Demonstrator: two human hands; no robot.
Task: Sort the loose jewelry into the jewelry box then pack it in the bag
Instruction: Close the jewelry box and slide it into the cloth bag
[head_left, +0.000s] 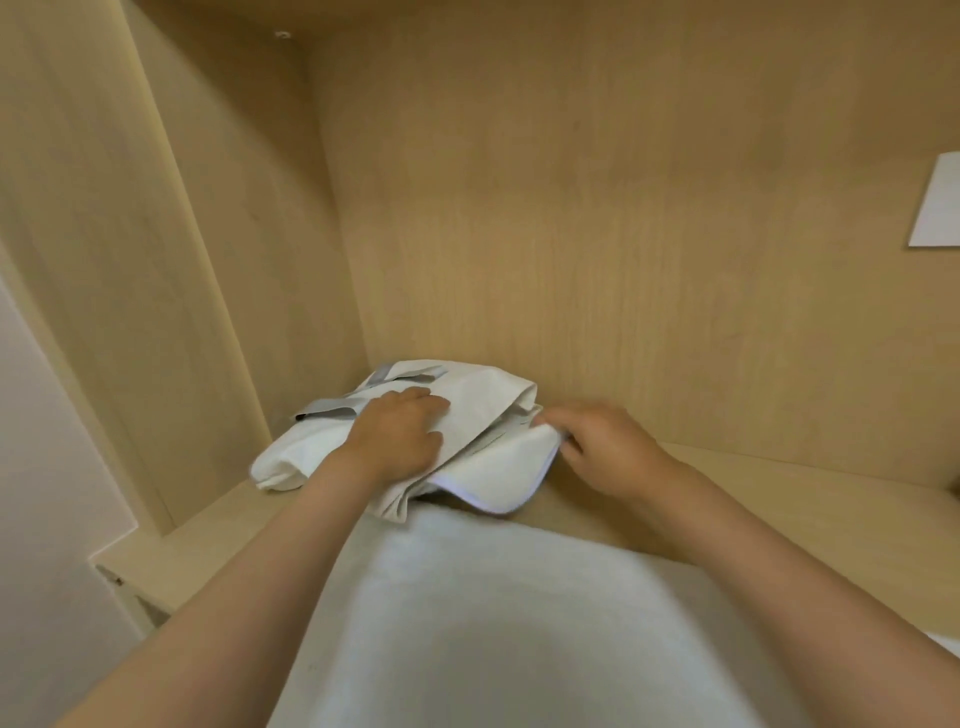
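I see bag (488, 400) lying on shelf (779, 499), toward back left corner. Left hand (400, 431) rests on top, fingers flat, pressing fabric. Right hand (602, 447) pinches bag's right edge.

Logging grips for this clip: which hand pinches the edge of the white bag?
The right hand: it pinches the white bag's lower flap at its corner, while the left hand lies on top of the bag.

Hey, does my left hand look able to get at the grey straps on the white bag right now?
Probably yes. The left hand rests on top of the white bag, and the grey straps lie uncovered just beside its fingers, with nothing between them.
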